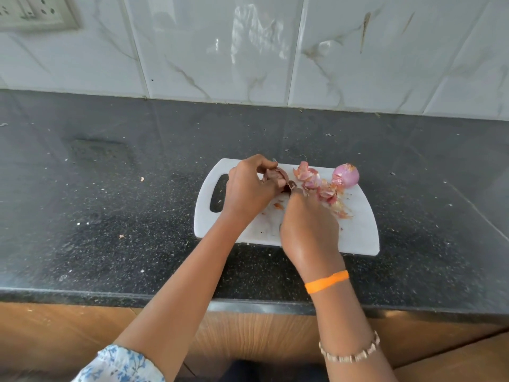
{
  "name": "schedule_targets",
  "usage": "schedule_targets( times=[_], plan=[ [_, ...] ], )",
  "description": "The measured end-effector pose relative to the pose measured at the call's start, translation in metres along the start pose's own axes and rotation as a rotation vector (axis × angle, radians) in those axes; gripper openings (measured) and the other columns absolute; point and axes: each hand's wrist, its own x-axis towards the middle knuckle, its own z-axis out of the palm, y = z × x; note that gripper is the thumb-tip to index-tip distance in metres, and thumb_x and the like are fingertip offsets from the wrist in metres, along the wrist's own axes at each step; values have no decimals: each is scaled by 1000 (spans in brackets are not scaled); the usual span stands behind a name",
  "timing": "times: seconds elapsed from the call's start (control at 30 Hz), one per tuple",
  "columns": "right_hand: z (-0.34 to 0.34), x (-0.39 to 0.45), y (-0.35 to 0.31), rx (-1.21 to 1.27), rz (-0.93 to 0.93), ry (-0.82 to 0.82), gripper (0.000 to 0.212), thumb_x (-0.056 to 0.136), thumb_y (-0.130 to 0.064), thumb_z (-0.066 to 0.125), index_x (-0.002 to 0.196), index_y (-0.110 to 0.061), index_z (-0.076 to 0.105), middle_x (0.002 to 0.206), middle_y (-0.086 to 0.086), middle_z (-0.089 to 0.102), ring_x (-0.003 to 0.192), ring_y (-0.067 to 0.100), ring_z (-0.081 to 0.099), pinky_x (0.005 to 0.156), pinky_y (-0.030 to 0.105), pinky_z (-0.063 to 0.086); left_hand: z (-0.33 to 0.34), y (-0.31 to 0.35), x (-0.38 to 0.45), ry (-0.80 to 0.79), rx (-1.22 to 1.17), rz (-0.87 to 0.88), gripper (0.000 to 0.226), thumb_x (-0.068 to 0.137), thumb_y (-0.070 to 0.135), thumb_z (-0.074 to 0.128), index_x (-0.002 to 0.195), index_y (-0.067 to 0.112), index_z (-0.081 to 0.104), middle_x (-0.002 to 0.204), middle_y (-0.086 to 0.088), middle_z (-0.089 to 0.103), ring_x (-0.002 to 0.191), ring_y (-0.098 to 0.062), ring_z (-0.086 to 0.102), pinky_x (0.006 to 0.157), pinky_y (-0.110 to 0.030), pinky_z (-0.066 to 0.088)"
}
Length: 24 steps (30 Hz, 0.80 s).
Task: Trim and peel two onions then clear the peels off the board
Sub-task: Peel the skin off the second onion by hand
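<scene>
Nearest, right hand: over the board, fingers reaching to an onion, grip hidden.
Left hand: fingers curled round that unpeeled onion.
Peels: heaped mid-board.
Peeled onion: far right corner.
Worktop: black, speckled.

The cutting board is white, the peeled onion is pink-purple. The counter is black with speckles; the wristband is orange.
</scene>
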Motion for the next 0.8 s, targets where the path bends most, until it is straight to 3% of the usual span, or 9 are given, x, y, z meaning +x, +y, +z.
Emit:
schedule_targets(
  times=[0.1, 0.3, 0.47, 0.67, 0.8],
  plan=[
    [6, -14, 4, 11, 2, 12, 40, 98, -7, 38, 137, -7, 33, 122, 10, 57, 108, 28, 58, 74, 33, 41, 0, -2, 3, 8, -20, -31, 20, 79, 19, 73, 97, 23, 66, 90, 13, 64, 73, -3, 56, 61, -13, 38],
    [3, -9, 11, 6, -21, 11, 39, 96, -8, 40, 135, -10, 36, 122, 9, 57, 109, 30, 57, 78, 37, 44, -2, -2, -2, -23, 16, -19, 35, 70, 21, 82, 97, 21, 58, 100, 14, 62, 85, -10, 62, 63, -14, 41],
    [4, -9, 11, -11, -17, 27, 41, 96, -9, 41, 137, -10, 34, 122, 9, 57, 109, 29, 58, 79, 37, 46, -2, 1, -2, -6, 16, -7, 36, 72, 17, 79, 102, 18, 59, 93, 12, 60, 87, -8, 59, 65, -8, 41],
    [5, -9, 9, -18, -3, 40, 39, 98, -11, 41, 136, -11, 35, 123, 9, 57, 109, 28, 59, 80, 36, 47, -6, 0, 0, 24, -97, -84, 30, 80, 17, 72, 106, 25, 59, 99, 10, 65, 85, -12, 62, 69, -24, 49],
    [2, -10, 9, -28, -17, 29, 35, 98, -11, 40, 133, -11, 39, 120, 9, 59, 107, 28, 60, 78, 35, 47, -13, 0, -1, 40, -221, -133, 23, 80, 17, 71, 100, 26, 62, 90, 13, 61, 87, -16, 63, 77, -32, 54]
  ],
)
